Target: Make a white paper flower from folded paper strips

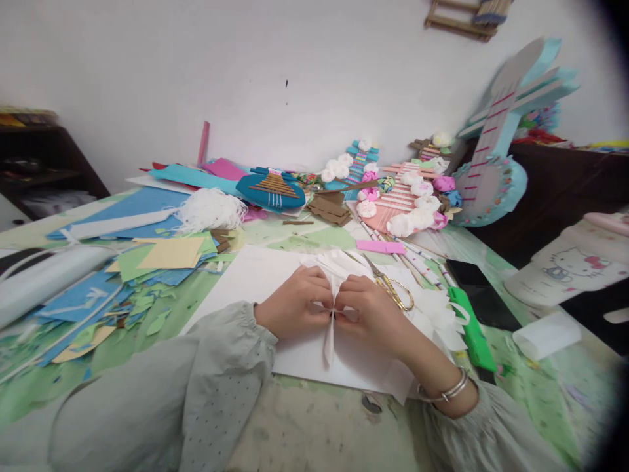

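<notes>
The left hand (307, 298) and right hand (368, 308) pinch white paper (329, 347) together, likely to hold its folds tight; scissors (382, 278) lie handy at two o'clock.

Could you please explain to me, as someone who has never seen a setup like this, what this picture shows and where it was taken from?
There is no machine here: a person works with two bare hands, and the single picture comes from a camera worn on their head, looking forward and down. The left hand and the right hand meet over a large white sheet, pinching a thin, pale folded piece between them. Near the right hand lie gold-handled scissors, a green tool and a black phone. To the left are scattered paper scraps and a bundle of white strands. Along the wall are colourful paper crafts, including a large guitar-like one.
</notes>
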A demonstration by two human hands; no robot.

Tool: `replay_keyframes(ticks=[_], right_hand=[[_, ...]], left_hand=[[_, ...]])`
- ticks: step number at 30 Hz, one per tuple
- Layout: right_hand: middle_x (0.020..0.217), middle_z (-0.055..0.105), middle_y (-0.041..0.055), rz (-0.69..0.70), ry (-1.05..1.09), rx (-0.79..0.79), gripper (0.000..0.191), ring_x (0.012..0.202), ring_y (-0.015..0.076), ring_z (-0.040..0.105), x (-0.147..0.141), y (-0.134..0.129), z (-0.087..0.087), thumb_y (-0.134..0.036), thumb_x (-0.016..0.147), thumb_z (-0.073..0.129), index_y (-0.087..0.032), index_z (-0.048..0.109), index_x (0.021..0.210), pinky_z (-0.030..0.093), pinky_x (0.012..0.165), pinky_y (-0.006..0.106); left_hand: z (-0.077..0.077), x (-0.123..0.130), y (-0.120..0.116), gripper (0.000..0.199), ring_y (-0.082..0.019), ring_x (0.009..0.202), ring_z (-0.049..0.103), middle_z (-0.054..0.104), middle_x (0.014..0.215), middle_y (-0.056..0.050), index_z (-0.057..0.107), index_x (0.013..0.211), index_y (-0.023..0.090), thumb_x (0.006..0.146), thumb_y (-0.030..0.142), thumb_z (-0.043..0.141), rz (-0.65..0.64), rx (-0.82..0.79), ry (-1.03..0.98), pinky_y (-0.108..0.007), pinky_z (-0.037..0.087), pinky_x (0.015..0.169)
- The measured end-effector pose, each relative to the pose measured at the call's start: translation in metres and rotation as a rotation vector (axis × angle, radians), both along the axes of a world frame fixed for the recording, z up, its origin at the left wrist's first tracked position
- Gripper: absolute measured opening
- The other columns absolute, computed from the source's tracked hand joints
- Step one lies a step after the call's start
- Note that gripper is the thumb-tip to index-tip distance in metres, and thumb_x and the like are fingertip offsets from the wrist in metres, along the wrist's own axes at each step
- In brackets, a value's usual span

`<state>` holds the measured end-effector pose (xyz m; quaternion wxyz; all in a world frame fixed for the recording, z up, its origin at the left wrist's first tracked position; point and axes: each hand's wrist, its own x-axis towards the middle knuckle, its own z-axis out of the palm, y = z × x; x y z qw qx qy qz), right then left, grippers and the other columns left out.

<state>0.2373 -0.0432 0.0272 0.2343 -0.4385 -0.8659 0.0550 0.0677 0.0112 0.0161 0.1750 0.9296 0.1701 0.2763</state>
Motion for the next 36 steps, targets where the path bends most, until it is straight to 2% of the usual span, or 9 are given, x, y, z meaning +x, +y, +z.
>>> replay_keyframes(ticks=[8, 14, 22, 25, 30, 36], right_hand=[[0.065, 0.058, 0.0024, 0.018, -0.006, -0.024, 0.013, 0.07, 0.0153, 0.049, 0.007, 0.003, 0.002, -0.013, 0.077, 0.059, -0.016, 0.059, 0.064, 0.034, 0.065, 0.027], [0.067, 0.061, 0.0011, 0.137, 0.104, -0.119, 0.013, 0.07, 0.014, 0.051, 0.012, 0.003, 0.006, -0.012, 0.077, 0.059, -0.017, 0.059, 0.066, 0.038, 0.069, 0.027], [0.072, 0.06, 0.0002, 0.182, 0.144, -0.266, 0.007, 0.073, 0.0126, 0.055, 0.012, 0.0, 0.009, -0.012, 0.073, 0.062, -0.017, 0.061, 0.068, 0.042, 0.067, 0.023], [0.073, 0.063, 0.0016, 0.096, 0.112, -0.225, 0.005, 0.074, 0.0139, 0.057, 0.015, 0.001, 0.011, -0.012, 0.074, 0.061, -0.017, 0.064, 0.072, 0.043, 0.068, 0.025], [0.073, 0.068, 0.001, -0.175, 0.085, -0.17, 0.012, 0.068, 0.0137, 0.06, 0.02, 0.007, 0.012, -0.014, 0.077, 0.059, -0.018, 0.068, 0.082, 0.042, 0.063, 0.024], [0.078, 0.071, 0.0022, -0.221, 0.045, -0.17, 0.013, 0.072, 0.0162, 0.063, 0.027, 0.014, 0.004, -0.019, 0.077, 0.062, -0.019, 0.071, 0.086, 0.044, 0.065, 0.025]], left_hand=[[-0.002, 0.0, 0.004, 0.009, -0.016, 0.08, 0.054, 0.066, 0.071, -0.002, 0.065, 0.066, 0.018, 0.073, 0.015, 0.06, -0.012, -0.055, -0.038, -0.032, 0.041, 0.08], [0.0, -0.002, 0.006, 0.01, -0.016, 0.083, 0.056, 0.067, 0.072, -0.003, 0.064, 0.065, 0.017, 0.072, 0.012, 0.059, -0.117, -0.193, -0.083, -0.03, 0.045, 0.08], [0.001, -0.006, 0.01, 0.005, -0.015, 0.085, 0.057, 0.066, 0.076, -0.004, 0.065, 0.07, 0.016, 0.07, 0.012, 0.061, -0.246, -0.305, -0.012, -0.026, 0.046, 0.077], [0.002, -0.007, 0.011, 0.007, -0.015, 0.083, 0.058, 0.066, 0.079, -0.004, 0.066, 0.078, 0.015, 0.073, 0.015, 0.06, -0.167, -0.268, -0.013, -0.026, 0.046, 0.076], [0.0, -0.01, 0.019, 0.012, -0.013, 0.082, 0.061, 0.069, 0.085, -0.002, 0.066, 0.087, 0.017, 0.08, 0.02, 0.057, 0.021, -0.18, -0.067, -0.024, 0.044, 0.076], [-0.006, -0.012, 0.027, 0.018, -0.015, 0.086, 0.06, 0.069, 0.092, -0.003, 0.066, 0.095, 0.018, 0.085, 0.027, 0.054, 0.044, -0.052, -0.03, -0.025, 0.044, 0.078]])
